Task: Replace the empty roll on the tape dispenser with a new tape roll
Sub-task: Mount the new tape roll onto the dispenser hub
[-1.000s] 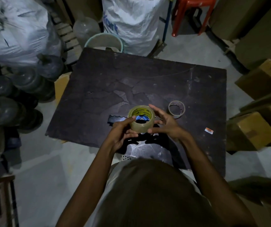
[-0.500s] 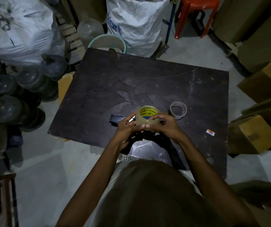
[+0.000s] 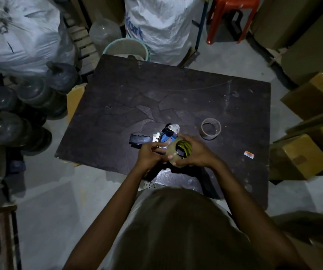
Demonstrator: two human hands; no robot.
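L hand point(image 3: 150, 155) fingers pinched, R hand point(image 3: 195, 154) curled, gripping

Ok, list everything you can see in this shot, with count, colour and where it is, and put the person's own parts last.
new tape roll: one, clear tape with a yellow core, held above the board's near edge
tape dispenser: one, blue and metal with a black handle, lying on the board
empty roll: one, brownish ring, on the board right of the dispenser
board: one, dark, middle of view
small label: one, white and orange, right side of the board
sacks: two, white, far centre and far left
stool: one, red, far right
bucket: one, green-rimmed, behind the board
cardboard boxes: several, brown, right
dark round items: many, blackish, left; kind unclear
hands: left hand picking at the roll, right hand gripping it
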